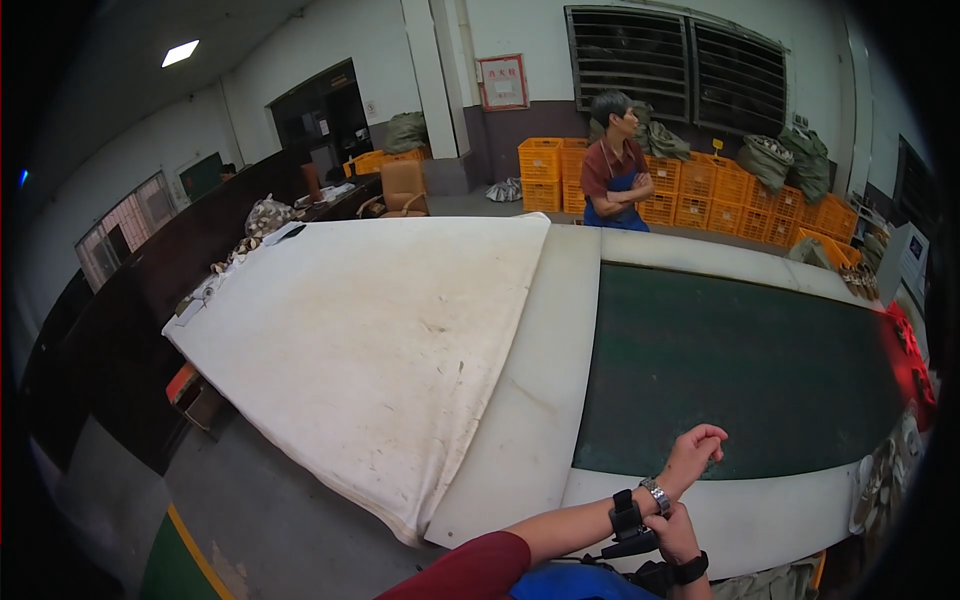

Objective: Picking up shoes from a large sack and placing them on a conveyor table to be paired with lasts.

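Adjusting the wrist strap (625,518) went best with your left hand (697,448) steady, loosely curled and holding nothing above the green belt (740,370), while your right hand (676,535) gripped that strap on your left forearm.

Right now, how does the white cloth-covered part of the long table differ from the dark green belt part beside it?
The white cloth-covered surface is pale, stained and wrinkled, and it hangs over the table's near edge; the dark green belt surface is dark, smooth and framed by a cream rim. The left hand hovers at the belt's near edge, away from the cloth. Neither carries any item.
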The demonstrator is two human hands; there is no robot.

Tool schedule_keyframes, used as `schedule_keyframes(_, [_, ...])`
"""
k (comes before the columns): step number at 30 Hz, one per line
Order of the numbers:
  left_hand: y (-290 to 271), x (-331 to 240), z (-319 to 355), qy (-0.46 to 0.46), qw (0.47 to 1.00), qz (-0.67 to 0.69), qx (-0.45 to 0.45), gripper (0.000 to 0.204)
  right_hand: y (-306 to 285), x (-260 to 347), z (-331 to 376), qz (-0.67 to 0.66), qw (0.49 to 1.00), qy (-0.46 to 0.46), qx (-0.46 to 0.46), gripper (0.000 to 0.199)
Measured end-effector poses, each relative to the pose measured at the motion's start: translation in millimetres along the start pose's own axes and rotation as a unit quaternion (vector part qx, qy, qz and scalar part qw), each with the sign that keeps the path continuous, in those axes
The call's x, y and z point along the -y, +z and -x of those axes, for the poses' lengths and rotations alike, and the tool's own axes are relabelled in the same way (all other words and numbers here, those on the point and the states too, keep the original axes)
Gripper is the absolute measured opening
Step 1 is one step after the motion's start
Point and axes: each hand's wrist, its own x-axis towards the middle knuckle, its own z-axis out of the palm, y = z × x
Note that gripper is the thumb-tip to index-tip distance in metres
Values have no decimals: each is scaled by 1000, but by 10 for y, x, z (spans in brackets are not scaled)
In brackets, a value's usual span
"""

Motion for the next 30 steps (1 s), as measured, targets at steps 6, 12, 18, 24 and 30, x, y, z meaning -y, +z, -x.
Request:
schedule_keyframes(6, [-28,56,28,-31,999,-6,10,16,-58,-95,-3,20,1000,-1,4,25])
schedule_keyframes(12, [-44,-29,16,-79,996,42,29,16,-31,-76,-35,97,995,-27,-11,19])
schedule_keyframes(18, [-49,-55,21,-94,990,105,22,16,44,6,0,64,998,-21,-17,18])
schedule_keyframes(24, [20,-111,143,-55,997,58,12,16,-79,-17,134,60,998,-1,22,20])
schedule_keyframes(30, [-44,-30,62,-47,997,56,2,15,5,-45,11,115,993,-21,-18,23])
